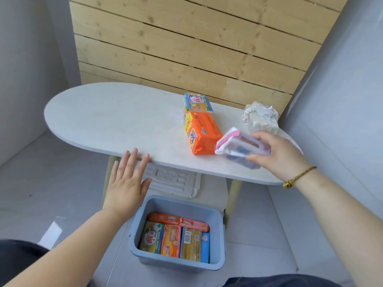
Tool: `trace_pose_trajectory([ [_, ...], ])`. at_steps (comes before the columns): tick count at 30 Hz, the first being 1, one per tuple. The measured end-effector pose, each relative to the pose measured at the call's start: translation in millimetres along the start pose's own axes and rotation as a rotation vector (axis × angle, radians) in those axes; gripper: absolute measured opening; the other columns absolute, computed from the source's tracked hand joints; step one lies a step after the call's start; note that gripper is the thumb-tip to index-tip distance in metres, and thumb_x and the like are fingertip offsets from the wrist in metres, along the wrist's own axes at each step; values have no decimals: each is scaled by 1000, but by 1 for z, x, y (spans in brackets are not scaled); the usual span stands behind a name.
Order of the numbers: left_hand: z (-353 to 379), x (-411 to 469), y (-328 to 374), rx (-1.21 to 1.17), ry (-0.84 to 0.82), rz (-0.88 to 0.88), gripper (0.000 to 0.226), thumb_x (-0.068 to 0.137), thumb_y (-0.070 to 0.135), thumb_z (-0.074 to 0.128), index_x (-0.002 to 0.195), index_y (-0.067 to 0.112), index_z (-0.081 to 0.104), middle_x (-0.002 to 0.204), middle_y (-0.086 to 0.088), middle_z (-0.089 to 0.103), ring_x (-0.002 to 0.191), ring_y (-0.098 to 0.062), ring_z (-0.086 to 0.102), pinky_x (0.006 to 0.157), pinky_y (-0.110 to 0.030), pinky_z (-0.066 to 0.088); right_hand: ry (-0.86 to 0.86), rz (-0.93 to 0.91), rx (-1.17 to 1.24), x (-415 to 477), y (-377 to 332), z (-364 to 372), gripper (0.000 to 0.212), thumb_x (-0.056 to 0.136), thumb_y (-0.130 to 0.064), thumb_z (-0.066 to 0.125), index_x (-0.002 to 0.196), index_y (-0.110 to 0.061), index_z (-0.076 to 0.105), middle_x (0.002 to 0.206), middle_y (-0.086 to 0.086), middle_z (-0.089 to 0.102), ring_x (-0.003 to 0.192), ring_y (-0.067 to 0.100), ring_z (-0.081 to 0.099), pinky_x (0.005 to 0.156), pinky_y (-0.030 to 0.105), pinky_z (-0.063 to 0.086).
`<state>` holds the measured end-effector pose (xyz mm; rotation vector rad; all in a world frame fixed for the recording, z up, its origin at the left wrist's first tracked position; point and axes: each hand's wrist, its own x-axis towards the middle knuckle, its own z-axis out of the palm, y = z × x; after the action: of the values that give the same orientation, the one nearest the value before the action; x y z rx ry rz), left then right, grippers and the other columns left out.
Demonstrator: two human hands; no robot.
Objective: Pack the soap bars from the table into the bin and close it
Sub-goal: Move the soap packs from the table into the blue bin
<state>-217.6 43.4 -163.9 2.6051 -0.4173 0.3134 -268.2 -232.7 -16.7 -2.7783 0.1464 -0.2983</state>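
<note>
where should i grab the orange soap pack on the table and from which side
Take the orange soap pack across its two long sides near the middle, coming down from above. It lies flat with its length running away from you, and a pink pack in the right hand crowds its near right corner.

Lid under table: far part hidden by tabletop, left corner behind left hand. Pink-and-white soap pack: right end covered by right hand, print motion-blurred, unreadable. Crumpled wrapper: contents unclear. Soap bars in bin: lower layers hidden, small print illegible. Both forearms cut by frame bottom.
</note>
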Motion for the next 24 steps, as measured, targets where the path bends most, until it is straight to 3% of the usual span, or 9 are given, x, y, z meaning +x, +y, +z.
trace_pose_trajectory([
  [4, 12, -20, 4, -164, 111, -49, 48, 89, 24, 44, 134, 9, 39, 147, -19, 31, 137, -37, 25, 111, -47, 21, -194, -146, -13, -27, -15, 27, 35, 76, -22, 70, 109, -22, 59, 89, -3, 59, 83, 17, 52, 72, 28, 38],
  [6, 24, -28, 4, -243, 77, -109, 43, 89, 14, 52, 131, 8, 43, 142, -17, 40, 131, -36, 35, 108, -47, 28, -284, -209, -36, -31, -18, 49, 35, 77, -25, 68, 110, -22, 59, 93, -3, 63, 83, 16, 53, 69, 28, 37],
  [10, 49, -34, -10, -280, -142, -281, 47, 92, 21, 46, 137, 13, 33, 145, -9, 36, 133, -26, 33, 109, -40, 29, -404, -240, -86, -32, -12, 106, 27, 81, -31, 60, 108, -27, 57, 82, -10, 55, 74, 11, 46, 52, 18, 28],
  [12, 67, -39, -23, -241, -323, -389, 51, 93, 24, 43, 139, 13, 26, 147, -9, 32, 133, -27, 32, 109, -40, 29, -501, -184, -96, -31, -3, 148, 28, 83, -31, 57, 110, -27, 54, 91, -4, 62, 78, 14, 50, 57, 21, 34],
  [16, 98, -46, -42, -252, -658, -565, 61, 93, 31, 42, 142, 15, 11, 146, -11, 29, 129, -30, 36, 106, -42, 35, -638, -75, -185, -27, 19, 229, 30, 88, -27, 53, 117, -23, 51, 115, 3, 63, 103, 24, 58, 70, 24, 35],
  [20, 117, -47, -47, -272, -705, -603, 64, 94, 28, 41, 144, 18, 4, 149, -9, 26, 131, -27, 36, 105, -39, 38, -635, -40, -265, -13, 27, 277, 27, 88, -17, 50, 115, -18, 52, 119, 5, 60, 108, 25, 56, 86, 30, 41],
  [24, 132, -41, -47, -216, -703, -545, 65, 95, 32, 38, 144, 17, -1, 154, -6, 15, 139, -25, 20, 112, -37, 24, -594, -11, -171, 2, 24, 312, 32, 87, -14, 50, 119, -18, 51, 125, 5, 55, 115, 24, 49, 94, 31, 38],
])
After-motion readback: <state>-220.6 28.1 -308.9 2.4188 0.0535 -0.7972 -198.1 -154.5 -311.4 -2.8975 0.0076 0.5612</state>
